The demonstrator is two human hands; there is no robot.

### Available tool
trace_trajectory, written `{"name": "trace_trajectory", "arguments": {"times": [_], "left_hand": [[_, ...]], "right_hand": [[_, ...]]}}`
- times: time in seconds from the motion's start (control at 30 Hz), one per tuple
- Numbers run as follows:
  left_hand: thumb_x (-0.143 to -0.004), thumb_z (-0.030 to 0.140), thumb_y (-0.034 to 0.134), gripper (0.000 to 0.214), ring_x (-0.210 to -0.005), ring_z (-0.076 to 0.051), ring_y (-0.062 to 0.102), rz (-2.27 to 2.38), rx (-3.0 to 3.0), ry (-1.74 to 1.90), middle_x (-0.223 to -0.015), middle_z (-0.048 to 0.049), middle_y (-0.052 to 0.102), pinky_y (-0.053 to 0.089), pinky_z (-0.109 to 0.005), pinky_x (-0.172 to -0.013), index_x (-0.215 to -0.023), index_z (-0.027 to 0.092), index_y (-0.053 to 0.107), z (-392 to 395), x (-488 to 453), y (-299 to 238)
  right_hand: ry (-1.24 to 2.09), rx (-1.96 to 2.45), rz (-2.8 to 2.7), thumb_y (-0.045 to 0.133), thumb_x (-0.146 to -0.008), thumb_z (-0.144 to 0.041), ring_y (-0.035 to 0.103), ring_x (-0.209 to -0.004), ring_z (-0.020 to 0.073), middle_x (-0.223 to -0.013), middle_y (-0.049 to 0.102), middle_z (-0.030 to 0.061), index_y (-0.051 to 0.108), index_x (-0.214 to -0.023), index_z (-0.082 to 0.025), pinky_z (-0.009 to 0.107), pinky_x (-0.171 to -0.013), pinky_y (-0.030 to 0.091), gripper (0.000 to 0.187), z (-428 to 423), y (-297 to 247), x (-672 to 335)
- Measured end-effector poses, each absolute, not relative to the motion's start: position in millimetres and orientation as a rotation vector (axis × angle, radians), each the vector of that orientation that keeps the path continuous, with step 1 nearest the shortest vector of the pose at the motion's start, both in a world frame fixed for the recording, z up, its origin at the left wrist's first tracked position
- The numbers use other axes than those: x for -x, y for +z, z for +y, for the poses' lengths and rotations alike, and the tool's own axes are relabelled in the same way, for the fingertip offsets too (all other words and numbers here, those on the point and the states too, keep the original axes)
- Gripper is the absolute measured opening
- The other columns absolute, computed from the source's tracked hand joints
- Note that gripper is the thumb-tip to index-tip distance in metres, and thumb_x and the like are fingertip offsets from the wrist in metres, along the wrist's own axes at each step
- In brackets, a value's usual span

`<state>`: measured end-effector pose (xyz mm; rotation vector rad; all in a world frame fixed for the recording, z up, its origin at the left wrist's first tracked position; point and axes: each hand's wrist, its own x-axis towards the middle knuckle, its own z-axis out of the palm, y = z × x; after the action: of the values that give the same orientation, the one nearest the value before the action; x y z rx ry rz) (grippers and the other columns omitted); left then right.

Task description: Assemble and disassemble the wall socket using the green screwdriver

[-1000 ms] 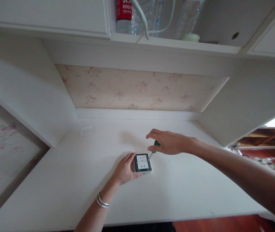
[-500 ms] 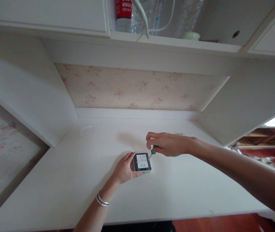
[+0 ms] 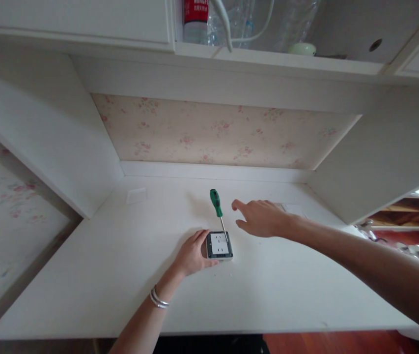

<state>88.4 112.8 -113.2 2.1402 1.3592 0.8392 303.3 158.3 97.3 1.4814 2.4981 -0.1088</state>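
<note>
On the white desk lies a wall socket (image 3: pixel 219 244) with a white face, dark frame and pale box under it. My left hand (image 3: pixel 193 253) grips its left side, thumb along the near edge and fingers at the far left corner. A screwdriver (image 3: pixel 215 200) with a green handle stands tilted, its tip at the right side of the socket's frame. Just right of that handle is my right hand (image 3: pixel 261 217), fingers apart, holding nothing and not touching the screwdriver.
The white desk (image 3: pixel 150 295) runs back to a floral wall panel (image 3: pixel 194 135). A thin clear square (image 3: pixel 136 195) lies at the back left. Overhead, an open shelf holds plastic bottles (image 3: pixel 196 19), a white cable (image 3: pixel 223 22) and a pale green round object (image 3: pixel 302 49).
My right hand has let go of the screwdriver and moved slightly right, its fingers spreading. The screwdriver now leans to the left. My left hand keeps its hold on the socket.
</note>
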Motion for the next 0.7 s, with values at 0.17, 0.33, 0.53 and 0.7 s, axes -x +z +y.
{"name": "trace_trajectory", "arguments": {"times": [0.17, 0.33, 0.53, 0.7], "left_hand": [[-0.056, 0.048, 0.081, 0.096, -0.125, -0.029, 0.046, 1.366, -2.132, 0.821, -0.138, -0.0081, 0.046, 0.041, -0.045, -0.106, -0.137, 0.026, 0.036, 113, -88, -113], [-0.056, 0.048, 0.081, 0.094, -0.126, -0.029, 0.045, 1.366, -2.132, 0.812, -0.139, -0.0080, 0.045, 0.039, -0.045, -0.107, -0.136, 0.026, 0.038, 114, -88, -113], [-0.056, 0.048, 0.080, 0.096, -0.125, -0.028, 0.046, 1.392, -2.103, 0.801, -0.138, -0.0068, 0.046, 0.040, -0.043, -0.107, -0.138, 0.026, 0.036, 113, -88, -113], [-0.055, 0.051, 0.080, 0.099, -0.126, -0.028, 0.045, 1.401, -2.086, 0.758, -0.141, -0.0073, 0.044, 0.038, -0.043, -0.109, -0.139, 0.025, 0.036, 114, -86, -116]], "right_hand": [[-0.339, -1.551, 2.607, 0.052, -0.072, -0.067, 0.051, -0.114, 0.0383, -0.144, 0.036, 0.0173, 0.013, -0.148, -0.025, 0.048, -0.086, 0.040, 0.095, 169, 78, -288], [-0.460, -1.823, 2.483, 0.044, -0.080, -0.065, 0.046, -0.121, 0.0358, -0.139, 0.041, 0.0177, 0.031, -0.142, -0.019, 0.045, -0.094, 0.037, 0.079, 215, 31, -260], [-0.467, -1.893, 2.384, 0.049, -0.085, -0.055, 0.050, -0.117, 0.0303, -0.134, 0.045, 0.0181, 0.034, -0.140, -0.017, 0.041, -0.091, 0.042, 0.068, 268, -21, -220], [-0.382, -1.898, 2.351, 0.052, -0.090, -0.041, 0.054, -0.108, 0.0237, -0.122, 0.054, 0.0104, 0.053, -0.120, -0.016, 0.046, -0.089, 0.045, 0.039, 277, -37, -202]]}}
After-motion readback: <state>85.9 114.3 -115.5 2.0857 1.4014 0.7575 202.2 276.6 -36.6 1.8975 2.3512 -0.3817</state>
